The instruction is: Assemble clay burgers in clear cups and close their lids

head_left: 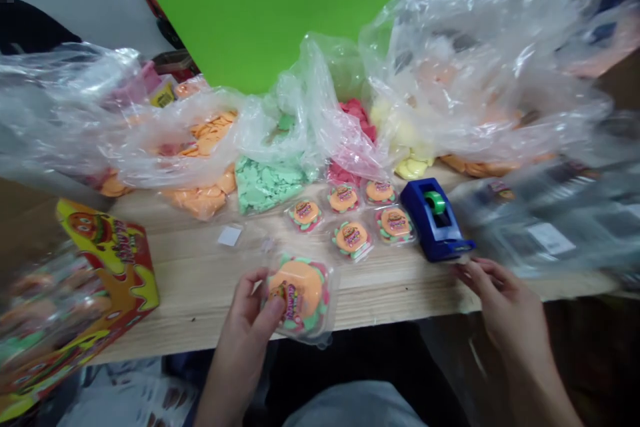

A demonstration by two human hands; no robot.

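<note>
Case (301,290) held left of dispenser (431,219)

The case's edge is gripped by the left hand (250,317), presumably for steadiness. The dispenser is seemingly placed for easy reach; the right hand's (513,307) fingertips are set at its near end, but whether anything is pinched cannot be told.

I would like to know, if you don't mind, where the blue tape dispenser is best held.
Probably across the long side walls at its far end, coming from above: the blue tape dispenser is long and narrow, with burger packs close on its left and clear plastic packaging on its right.
</note>
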